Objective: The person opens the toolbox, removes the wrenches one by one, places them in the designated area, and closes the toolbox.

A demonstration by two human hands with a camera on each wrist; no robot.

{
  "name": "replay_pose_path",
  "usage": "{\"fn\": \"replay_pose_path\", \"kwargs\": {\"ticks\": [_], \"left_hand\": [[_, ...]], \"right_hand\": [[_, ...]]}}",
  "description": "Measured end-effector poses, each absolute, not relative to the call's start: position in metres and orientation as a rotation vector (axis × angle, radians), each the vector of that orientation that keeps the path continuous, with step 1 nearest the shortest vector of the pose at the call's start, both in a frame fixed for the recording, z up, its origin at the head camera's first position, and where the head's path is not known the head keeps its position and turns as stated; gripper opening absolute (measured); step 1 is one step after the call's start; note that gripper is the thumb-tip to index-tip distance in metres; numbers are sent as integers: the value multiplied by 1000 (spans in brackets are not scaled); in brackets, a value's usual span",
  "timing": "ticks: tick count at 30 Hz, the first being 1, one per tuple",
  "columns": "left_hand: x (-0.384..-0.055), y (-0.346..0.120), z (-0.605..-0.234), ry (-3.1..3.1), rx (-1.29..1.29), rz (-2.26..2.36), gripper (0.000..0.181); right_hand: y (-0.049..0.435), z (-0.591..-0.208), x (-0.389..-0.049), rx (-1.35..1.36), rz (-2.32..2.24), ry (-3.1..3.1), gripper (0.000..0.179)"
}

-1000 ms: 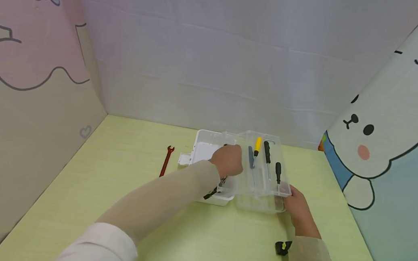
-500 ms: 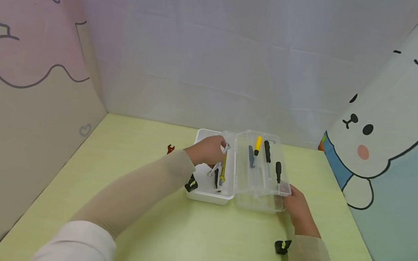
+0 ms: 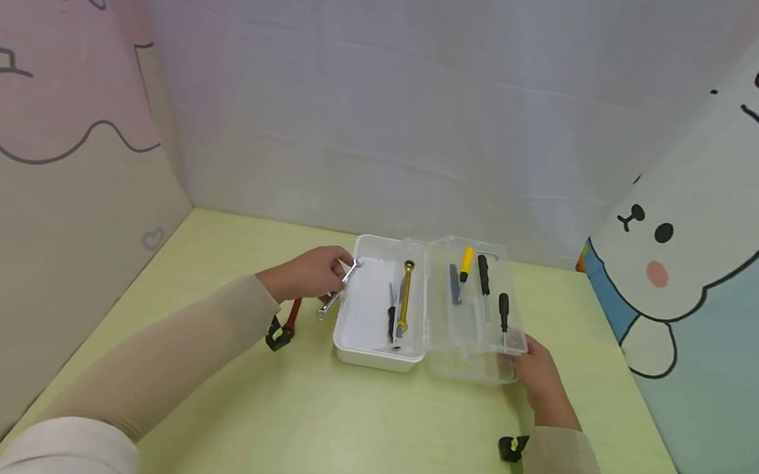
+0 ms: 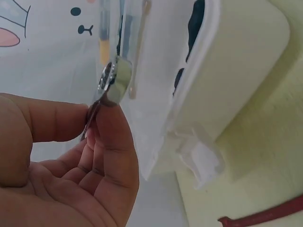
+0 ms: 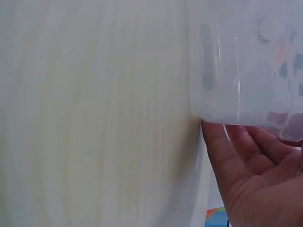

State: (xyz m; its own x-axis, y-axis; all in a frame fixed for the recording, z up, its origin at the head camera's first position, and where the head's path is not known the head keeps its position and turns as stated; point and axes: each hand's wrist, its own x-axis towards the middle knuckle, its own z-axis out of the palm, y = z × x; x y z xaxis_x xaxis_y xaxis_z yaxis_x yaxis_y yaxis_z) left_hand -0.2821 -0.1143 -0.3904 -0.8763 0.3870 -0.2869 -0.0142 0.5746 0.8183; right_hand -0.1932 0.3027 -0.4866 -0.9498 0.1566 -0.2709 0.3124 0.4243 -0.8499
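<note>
My left hand pinches a silver combination wrench between thumb and fingers, just left of the white toolbox. In the left wrist view the wrench's ring end rises above the fingertips. Inside the box lie a gold-coloured wrench and a black-handled tool. My right hand holds the near right corner of a clear plastic tray. On the tray rest a yellow-handled screwdriver, two black-handled screwdrivers and a grey-blue tool.
A red wrench lies on the pale yellow table, left of the box, partly behind my left wrist. Beneath the tray is the clear lid. White sheeting stands behind, with printed panels at both sides.
My left hand has come up out of the white box and moved left with the silver wrench, which now hangs outside the box's left side. My right hand stays at the tray's corner.
</note>
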Motion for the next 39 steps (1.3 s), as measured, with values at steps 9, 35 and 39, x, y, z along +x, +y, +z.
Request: {"fn": "replay_pose_path", "kwargs": {"ticks": [9, 35, 39], "left_hand": [[-275, -187, -412, 2331, 223, 1359, 41], [-292, -253, -454, 2396, -118, 1415, 46], [-294, -252, -463, 2425, -128, 1364, 46]], "right_hand": [[304, -490, -193, 416, -1531, 2530, 54], [303, -488, -194, 422, -1541, 2512, 55], [304, -488, -194, 424, -1546, 2508, 54]]}}
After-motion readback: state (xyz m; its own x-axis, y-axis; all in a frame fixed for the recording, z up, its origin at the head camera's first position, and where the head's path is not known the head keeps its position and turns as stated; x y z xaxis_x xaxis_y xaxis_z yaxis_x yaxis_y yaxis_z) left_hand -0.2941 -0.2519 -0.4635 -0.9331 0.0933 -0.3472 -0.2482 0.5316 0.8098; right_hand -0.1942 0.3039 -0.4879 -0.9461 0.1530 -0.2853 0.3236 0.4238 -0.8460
